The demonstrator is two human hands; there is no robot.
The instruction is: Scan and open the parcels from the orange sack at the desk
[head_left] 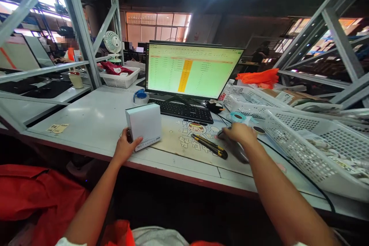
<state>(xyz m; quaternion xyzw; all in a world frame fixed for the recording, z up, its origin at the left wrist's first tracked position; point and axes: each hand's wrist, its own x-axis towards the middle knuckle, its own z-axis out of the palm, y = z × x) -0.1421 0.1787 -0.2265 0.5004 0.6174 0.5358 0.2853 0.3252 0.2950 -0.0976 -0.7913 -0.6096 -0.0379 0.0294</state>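
Observation:
On the left half of the desk, my left hand grips a white box by its lower edge, thumb on the front face. The box stands upright, slightly tilted, with small print along its bottom. My right hand is closed on a dark handheld device with a rounded end, smeared by motion, so its exact kind is unclear. Between the hands, a black and yellow utility knife lies on a printed desk mat, with a second slim yellow-black tool alongside it.
Behind the hands are a keyboard and a monitor showing a spreadsheet. Blue tape sits left of the keyboard. White baskets line the right side, near a black cable. Paper labels lie at left.

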